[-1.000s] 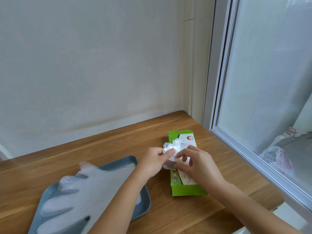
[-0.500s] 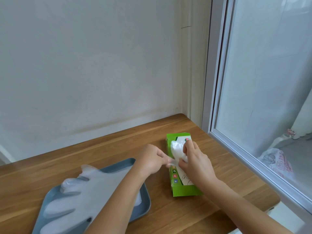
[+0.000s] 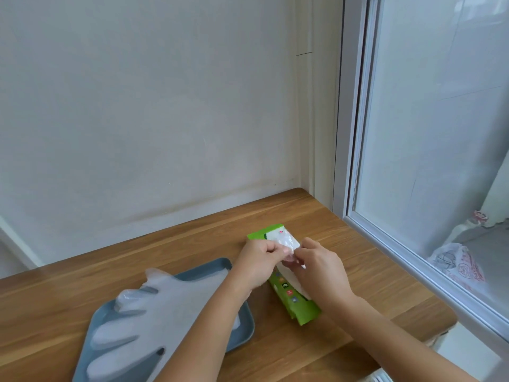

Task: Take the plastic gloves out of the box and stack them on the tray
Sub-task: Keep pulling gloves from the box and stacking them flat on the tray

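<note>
Over the green box (image 3: 303, 310), the left hand (image 3: 257, 264) and the right hand (image 3: 321, 268) each pinch a crumpled clear glove (image 3: 285, 240) at its opening. Just left of the box, a blue tray (image 3: 243, 325) on the wooden table (image 3: 165, 244) holds a flat pile of gloves (image 3: 154, 307).

**Occlusions and cut-offs, head view**

- The left grip (image 3: 257, 264) and right grip (image 3: 316, 268) both pinch the crumpled glove (image 3: 286, 242). Their fingertips are partly buried in its folds.
- The two grips cover the middle of the box (image 3: 303, 307), so its opening is unseen. The side print is too small to read.
- The left forearm crosses the stacked gloves (image 3: 154, 307). Their count cannot be told.
- The tray (image 3: 217, 261) runs off the bottom edge at lower left, and both forearms exit there too.
- The bag (image 3: 457, 263) behind the glass is blurred.
</note>
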`<state>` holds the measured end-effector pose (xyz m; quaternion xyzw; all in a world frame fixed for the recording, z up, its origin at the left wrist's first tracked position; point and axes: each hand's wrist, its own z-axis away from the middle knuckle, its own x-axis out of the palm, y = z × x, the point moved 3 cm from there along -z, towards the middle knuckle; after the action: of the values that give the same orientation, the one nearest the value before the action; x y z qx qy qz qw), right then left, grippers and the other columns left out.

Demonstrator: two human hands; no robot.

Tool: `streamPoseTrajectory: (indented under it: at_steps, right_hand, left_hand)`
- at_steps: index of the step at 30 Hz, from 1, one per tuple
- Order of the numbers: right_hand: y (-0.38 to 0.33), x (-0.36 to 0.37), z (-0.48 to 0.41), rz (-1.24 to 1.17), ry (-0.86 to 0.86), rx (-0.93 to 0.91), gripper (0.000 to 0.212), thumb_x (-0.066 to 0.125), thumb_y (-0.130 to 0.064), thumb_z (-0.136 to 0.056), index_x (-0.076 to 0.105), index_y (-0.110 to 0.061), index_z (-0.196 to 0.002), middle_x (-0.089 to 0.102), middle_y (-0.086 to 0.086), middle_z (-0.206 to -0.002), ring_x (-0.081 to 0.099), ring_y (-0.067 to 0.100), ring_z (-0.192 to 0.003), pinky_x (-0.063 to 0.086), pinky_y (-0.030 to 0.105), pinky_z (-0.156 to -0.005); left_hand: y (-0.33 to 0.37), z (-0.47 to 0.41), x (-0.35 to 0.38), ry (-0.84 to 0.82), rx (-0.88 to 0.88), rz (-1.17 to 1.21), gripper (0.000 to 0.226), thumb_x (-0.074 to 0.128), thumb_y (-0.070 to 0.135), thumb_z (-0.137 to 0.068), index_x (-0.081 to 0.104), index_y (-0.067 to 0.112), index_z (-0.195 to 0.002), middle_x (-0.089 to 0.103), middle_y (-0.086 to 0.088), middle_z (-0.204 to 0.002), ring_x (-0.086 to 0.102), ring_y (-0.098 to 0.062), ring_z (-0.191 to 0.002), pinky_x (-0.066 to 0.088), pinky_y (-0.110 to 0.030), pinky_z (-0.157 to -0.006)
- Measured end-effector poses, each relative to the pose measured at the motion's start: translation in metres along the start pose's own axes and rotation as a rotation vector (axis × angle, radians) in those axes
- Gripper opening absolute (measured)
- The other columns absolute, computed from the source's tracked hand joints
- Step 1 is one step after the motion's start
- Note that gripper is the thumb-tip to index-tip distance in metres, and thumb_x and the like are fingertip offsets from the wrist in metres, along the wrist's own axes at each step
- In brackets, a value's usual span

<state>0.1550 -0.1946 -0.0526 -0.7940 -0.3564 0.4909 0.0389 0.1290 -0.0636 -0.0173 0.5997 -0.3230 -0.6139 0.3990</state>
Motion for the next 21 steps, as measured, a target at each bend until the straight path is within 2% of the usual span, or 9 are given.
streamPoseTrajectory:
  at_steps: [2,5,7,9,12,14,16,18,21]
  right_hand:
    - [0.000,-0.002,-0.006,0.044,-0.050,0.027,0.014,0.063,-0.022,-0.089,0.074,-0.015,-0.083,0.060,-0.001,-0.086,0.060,0.022,-0.066,0.037,0.026,-0.053]
    - [0.001,-0.002,-0.010,0.049,-0.119,0.015,0.016,0.059,-0.017,-0.091,0.074,-0.015,-0.091,0.065,0.001,-0.092,0.062,0.023,-0.078,0.032,0.025,-0.058]
    - [-0.004,-0.005,-0.011,0.088,-0.065,-0.050,0.003,0.073,-0.013,-0.079,0.073,-0.015,-0.076,0.066,0.000,-0.076,0.062,0.021,-0.060,0.035,0.025,-0.053]
    - [-0.005,-0.002,-0.010,0.089,-0.039,-0.128,0.025,0.088,-0.006,-0.055,0.065,-0.016,-0.057,0.058,-0.003,-0.055,0.051,0.017,-0.036,0.030,0.024,-0.035]
    - [-0.003,-0.003,-0.008,0.098,-0.056,-0.279,0.028,0.084,-0.002,-0.048,0.061,-0.015,-0.057,0.054,-0.004,-0.053,0.046,0.014,-0.033,0.031,0.021,-0.031]
    - [-0.002,-0.006,-0.004,0.098,-0.007,-0.379,0.015,0.073,-0.009,-0.060,0.060,-0.015,-0.060,0.053,-0.006,-0.053,0.045,0.011,-0.034,0.031,0.019,-0.032]
    - [-0.002,-0.009,-0.002,0.029,0.061,-0.352,0.016,0.058,-0.019,-0.075,0.058,-0.016,-0.059,0.053,-0.009,-0.050,0.044,0.009,-0.034,0.029,0.019,-0.034]
    - [0.003,-0.007,-0.005,-0.055,0.080,-0.257,0.023,0.059,-0.021,-0.081,0.054,-0.015,-0.059,0.052,-0.010,-0.048,0.043,0.010,-0.034,0.029,0.020,-0.036]
    - [0.005,-0.006,-0.025,-0.092,-0.024,-0.086,0.027,0.072,-0.017,-0.082,0.053,-0.009,-0.065,0.061,-0.003,-0.057,0.057,0.016,-0.048,0.043,0.029,-0.046]
  left_hand:
    - [-0.005,0.000,-0.002,0.057,-0.004,-0.035,0.020,0.053,0.012,-0.094,0.066,0.026,-0.099,0.067,0.012,-0.105,0.060,-0.006,-0.103,0.044,-0.015,-0.086]
    - [-0.016,-0.001,0.011,-0.069,0.017,-0.244,0.043,0.064,0.023,-0.087,0.046,0.025,-0.126,0.054,0.014,-0.115,0.053,-0.006,-0.104,0.043,-0.015,-0.078]
    - [-0.022,-0.003,0.023,-0.106,0.038,-0.301,0.060,0.078,0.037,-0.075,0.047,0.025,-0.124,0.057,0.011,-0.116,0.055,-0.011,-0.105,0.047,-0.023,-0.082]
    - [-0.025,-0.009,0.031,-0.030,0.072,-0.288,0.077,0.084,0.041,-0.065,0.047,0.023,-0.130,0.053,0.001,-0.127,0.053,-0.018,-0.117,0.048,-0.039,-0.097]
    - [-0.028,-0.019,0.028,0.144,-0.019,-0.478,0.120,0.080,0.049,-0.070,0.002,0.012,-0.154,0.004,-0.008,-0.157,0.008,-0.027,-0.147,0.019,-0.041,-0.119]
    - [-0.033,-0.029,0.029,0.105,-0.045,-0.597,0.124,0.072,0.060,-0.072,-0.011,0.017,-0.154,-0.008,-0.008,-0.161,-0.008,-0.030,-0.148,0.007,-0.048,-0.119]
    - [-0.034,-0.035,0.029,0.036,-0.013,-0.617,0.113,0.068,0.064,-0.069,0.005,0.024,-0.154,0.020,-0.010,-0.157,0.015,-0.030,-0.145,0.020,-0.051,-0.116]
    - [-0.034,-0.036,0.027,0.015,0.032,-0.590,0.093,0.066,0.066,-0.060,0.034,0.027,-0.139,0.054,-0.003,-0.128,0.047,-0.025,-0.124,0.041,-0.046,-0.102]
    - [-0.029,-0.034,0.022,-0.015,0.064,-0.550,0.081,0.065,0.077,-0.044,0.058,0.029,-0.109,0.062,0.003,-0.103,0.057,-0.021,-0.105,0.049,-0.044,-0.089]
